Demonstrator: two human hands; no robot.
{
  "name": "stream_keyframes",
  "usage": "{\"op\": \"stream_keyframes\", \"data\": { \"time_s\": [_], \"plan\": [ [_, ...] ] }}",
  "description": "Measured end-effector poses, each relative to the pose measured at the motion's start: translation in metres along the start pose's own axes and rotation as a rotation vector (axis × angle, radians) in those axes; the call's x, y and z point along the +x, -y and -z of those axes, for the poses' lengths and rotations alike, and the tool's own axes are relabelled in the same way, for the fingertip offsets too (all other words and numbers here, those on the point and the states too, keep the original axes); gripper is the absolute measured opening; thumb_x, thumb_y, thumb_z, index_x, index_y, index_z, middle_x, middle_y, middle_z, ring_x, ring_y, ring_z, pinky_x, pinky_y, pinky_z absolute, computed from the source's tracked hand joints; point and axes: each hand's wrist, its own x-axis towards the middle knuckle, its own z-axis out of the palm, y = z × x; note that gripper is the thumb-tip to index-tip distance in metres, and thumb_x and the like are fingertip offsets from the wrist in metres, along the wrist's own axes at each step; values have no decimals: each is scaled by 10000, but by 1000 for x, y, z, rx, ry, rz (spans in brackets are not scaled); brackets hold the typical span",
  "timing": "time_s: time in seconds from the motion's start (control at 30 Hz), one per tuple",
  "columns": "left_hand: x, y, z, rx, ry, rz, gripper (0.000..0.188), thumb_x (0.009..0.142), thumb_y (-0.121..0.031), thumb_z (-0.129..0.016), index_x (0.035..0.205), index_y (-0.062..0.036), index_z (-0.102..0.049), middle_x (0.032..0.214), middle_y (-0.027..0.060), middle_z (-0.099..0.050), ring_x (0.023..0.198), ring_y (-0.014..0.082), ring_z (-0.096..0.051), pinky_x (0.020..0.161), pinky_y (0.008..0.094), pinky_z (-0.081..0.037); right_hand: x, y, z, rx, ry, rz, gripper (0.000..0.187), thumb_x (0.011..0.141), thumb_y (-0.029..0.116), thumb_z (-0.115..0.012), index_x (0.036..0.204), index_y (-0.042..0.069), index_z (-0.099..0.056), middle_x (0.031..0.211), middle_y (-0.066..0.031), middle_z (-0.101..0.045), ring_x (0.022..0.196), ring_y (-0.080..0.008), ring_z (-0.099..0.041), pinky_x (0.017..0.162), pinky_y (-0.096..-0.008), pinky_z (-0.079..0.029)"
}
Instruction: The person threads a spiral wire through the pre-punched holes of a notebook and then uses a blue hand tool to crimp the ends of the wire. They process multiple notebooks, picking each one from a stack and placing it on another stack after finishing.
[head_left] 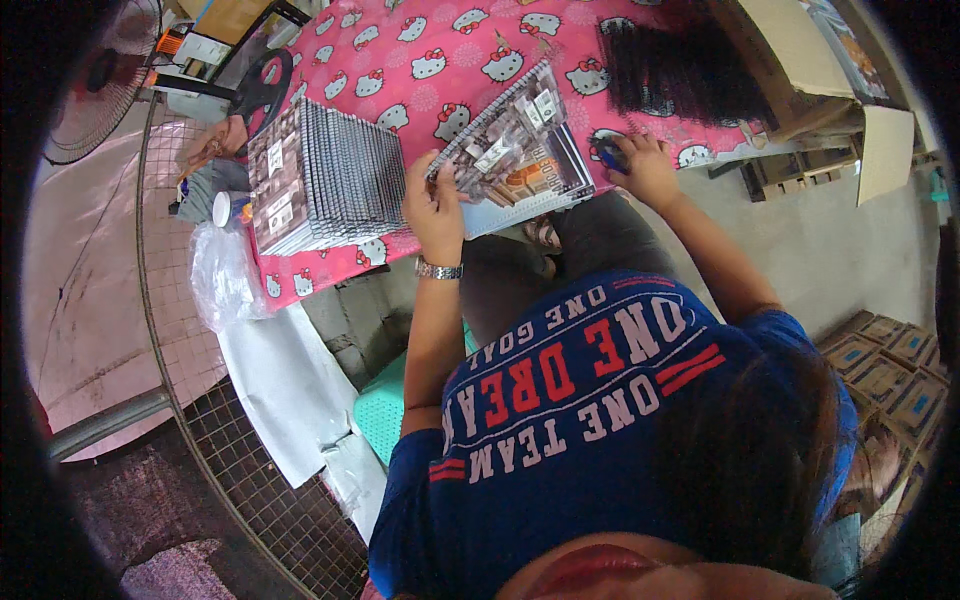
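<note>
My left hand [437, 215], with a metal watch on its wrist, grips the near-left edge of a wire-bound notebook [505, 140] with a grey photo cover. The cover is tilted up from the pages, and an orange-brown printed sheet [540, 180] shows beneath it. At the table edge, to the right of the notebook, my right hand [645, 172] curls its fingers round a small dark-blue tool [609, 154] whose kind I cannot make out. A tall stack of similar notebooks [345, 175] stands left of my left hand, black bindings facing right.
Many thin black binding wires [670, 70] lie at the back right of the pink patterned tablecloth [430, 40]. An open cardboard box [800, 60] stands beyond them. A fan [105, 85] is at far left, a green plastic stool [385, 405] below the table, stacked cartons [890, 370] at right.
</note>
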Motion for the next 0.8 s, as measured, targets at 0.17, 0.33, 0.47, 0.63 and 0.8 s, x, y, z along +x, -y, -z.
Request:
{"op": "stream_keyframes", "data": {
  "time_s": [0.17, 0.33, 0.47, 0.63, 0.8],
  "plan": [
    [0, 5, 7, 16, -37, 186, 202, 926, -115, -613, 1089, 2, -591, 770, 79, -608, 530, 115, -584, 428, 261, -502, 5, 20, 31, 616, -320, -153, 541, 715, 224, -725, 1205, 42, -583, 1081, -176, -607, 1002, -344, -594, 845, -420, -482],
    [-1, -11, -16, -85, -179, -40, 204, 938, -162, -605, 1013, 27, -604, 768, 107, -628, 500, 134, -586, 465, 267, -514, 5, 92, 86, 795, -228, 432, 549, 730, 198, -724, 1234, 48, -565, 1113, -169, -595, 1041, -328, -584, 873, -400, -482],
    [-2, 2, 1, 106, 18, -43, 178, 922, -110, -612, 1044, 19, -598, 827, 103, -640, 570, 132, -604, 509, 263, -509, 10, 136, 88, 896, -80, 502, 610, 707, 200, -740, 1263, 47, -545, 1167, -165, -565, 1086, -331, -559, 923, -403, -461],
    [-3, -1, 10, 322, 91, 94, 237, 876, 31, -581, 1111, 7, -597, 873, 60, -644, 659, 121, -602, 597, 261, -504, 18, 154, 92, 790, -85, 553, 644, 702, 178, -746, 1292, 50, -522, 1191, -171, -536, 1113, -342, -531, 951, -405, -442],
    [-1, -3, 6, 99, 76, 51, 304, 832, 114, -504, 1088, 18, -637, 951, 64, -673, 816, 107, -622, 700, 246, -505, 19, 157, 94, 666, -112, 553, 627, 701, 193, -743, 1272, 40, -533, 1165, -169, -548, 1078, -346, -540, 931, -415, -441]
  ]
}}
